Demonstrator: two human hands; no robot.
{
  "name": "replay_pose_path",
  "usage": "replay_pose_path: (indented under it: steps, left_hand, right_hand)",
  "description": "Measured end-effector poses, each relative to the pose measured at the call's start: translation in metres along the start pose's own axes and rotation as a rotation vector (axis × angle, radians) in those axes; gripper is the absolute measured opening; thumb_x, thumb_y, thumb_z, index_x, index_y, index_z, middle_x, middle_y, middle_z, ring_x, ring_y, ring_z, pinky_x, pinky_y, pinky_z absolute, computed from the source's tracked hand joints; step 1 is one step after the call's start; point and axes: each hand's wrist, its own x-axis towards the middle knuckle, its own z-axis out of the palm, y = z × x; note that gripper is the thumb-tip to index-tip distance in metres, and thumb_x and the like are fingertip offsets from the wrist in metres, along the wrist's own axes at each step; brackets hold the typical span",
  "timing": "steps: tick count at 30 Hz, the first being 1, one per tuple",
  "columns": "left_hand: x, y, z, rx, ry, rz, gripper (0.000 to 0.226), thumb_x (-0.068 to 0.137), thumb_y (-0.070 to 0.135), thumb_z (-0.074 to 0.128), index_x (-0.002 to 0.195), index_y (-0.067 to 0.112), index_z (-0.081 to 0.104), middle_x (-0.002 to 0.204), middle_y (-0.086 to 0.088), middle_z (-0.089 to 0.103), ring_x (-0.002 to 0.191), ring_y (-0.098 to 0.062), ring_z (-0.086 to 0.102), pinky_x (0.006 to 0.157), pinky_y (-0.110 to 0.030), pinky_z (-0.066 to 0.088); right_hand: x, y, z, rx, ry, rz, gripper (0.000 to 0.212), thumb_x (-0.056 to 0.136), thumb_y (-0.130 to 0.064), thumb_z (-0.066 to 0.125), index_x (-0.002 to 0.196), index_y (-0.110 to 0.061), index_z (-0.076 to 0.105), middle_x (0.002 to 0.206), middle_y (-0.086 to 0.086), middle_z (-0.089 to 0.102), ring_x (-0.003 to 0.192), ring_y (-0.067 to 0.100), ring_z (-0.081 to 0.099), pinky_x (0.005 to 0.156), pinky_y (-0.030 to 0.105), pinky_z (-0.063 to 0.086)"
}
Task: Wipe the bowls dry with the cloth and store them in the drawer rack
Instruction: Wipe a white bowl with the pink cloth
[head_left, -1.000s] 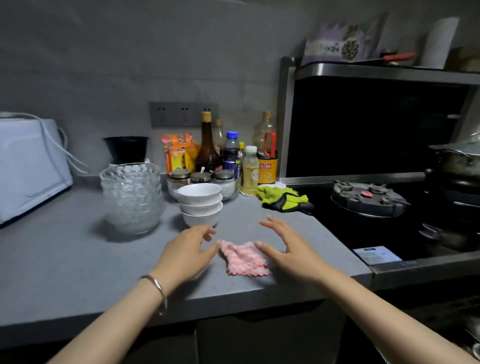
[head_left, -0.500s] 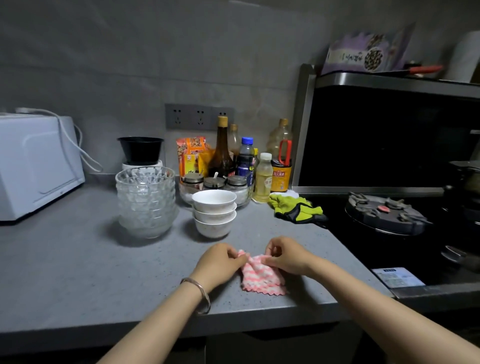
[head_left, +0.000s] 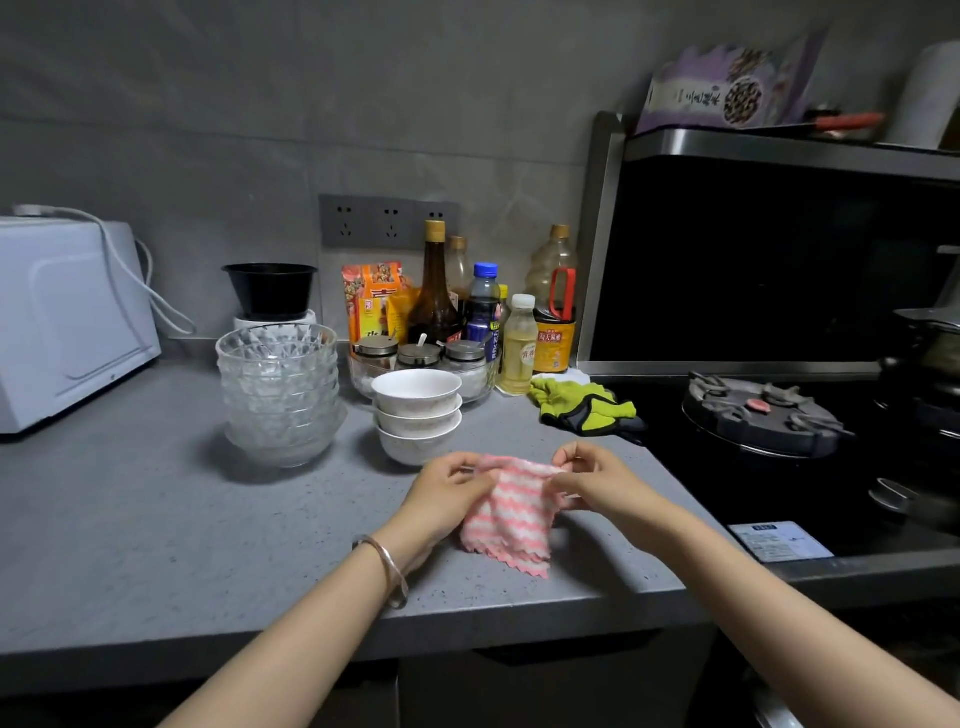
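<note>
Pinching the pink-and-white striped cloth (head_left: 514, 512) by its top corners, left hand (head_left: 447, 493) and right hand (head_left: 602, 486) lift it near the grey stone worktop (head_left: 156, 530) front edge, stacked white ceramic bowls (head_left: 417, 415) just behind.

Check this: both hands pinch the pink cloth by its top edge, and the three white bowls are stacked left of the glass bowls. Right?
One slip. The head view shows the white bowls stacked right of the glass bowls, not left. The left hand and right hand do pinch the cloth by its top edge.
</note>
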Motion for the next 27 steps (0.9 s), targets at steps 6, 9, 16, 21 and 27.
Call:
replay_pose_path:
  steps: [6,9,16,21,27]
  left_hand:
    - [0.001,0.034,-0.01,-0.017,-0.144,0.188,0.023,0.094,0.003,0.054,0.11,0.02,0.058,0.097,-0.001,0.072,0.074,-0.005,0.066,0.063,-0.016,0.051]
    - [0.004,0.051,-0.018,0.083,-0.227,0.261,0.025,0.097,0.009,0.05,0.119,0.019,0.053,0.084,0.005,0.072,0.066,-0.002,0.063,0.058,-0.015,0.047]
    - [0.03,0.072,-0.045,0.329,-0.117,0.381,0.027,0.097,0.013,0.049,0.123,0.021,0.053,0.082,0.015,0.068,0.08,0.002,0.058,0.076,-0.015,0.044]
    - [0.06,0.053,-0.077,0.885,0.146,0.352,0.036,0.096,0.033,0.05,0.131,0.025,0.052,0.148,0.001,0.039,0.141,-0.021,0.022,0.111,-0.034,0.02]
    - [0.072,0.039,-0.08,0.973,0.156,0.342,0.037,0.088,0.043,0.061,0.115,0.017,0.068,0.142,-0.006,0.048,0.133,-0.023,0.035,0.105,-0.028,0.028]
  right_hand:
    - [-0.007,-0.022,-0.005,0.029,-0.316,0.007,0.037,0.079,-0.02,0.068,0.114,-0.011,0.062,0.107,0.004,0.068,0.1,0.017,0.064,0.091,0.029,0.049]
    - [0.0,-0.033,0.007,0.028,-0.416,-0.043,0.05,0.085,-0.036,0.067,0.127,-0.01,0.055,0.123,0.017,0.062,0.115,0.031,0.058,0.105,0.041,0.042]
    - [0.018,-0.048,0.044,0.426,-0.603,0.161,0.037,0.097,-0.025,0.046,0.125,-0.002,0.048,0.116,0.021,0.065,0.103,0.033,0.065,0.088,0.043,0.054]
    - [0.04,-0.049,0.042,0.756,-0.281,0.26,0.044,0.093,-0.023,0.054,0.124,0.007,0.046,0.111,0.03,0.064,0.089,0.039,0.069,0.069,0.051,0.057]
    - [0.054,-0.046,0.037,0.841,-0.113,0.253,0.037,0.091,-0.022,0.059,0.118,0.002,0.049,0.103,0.029,0.066,0.092,0.042,0.067,0.068,0.058,0.054]
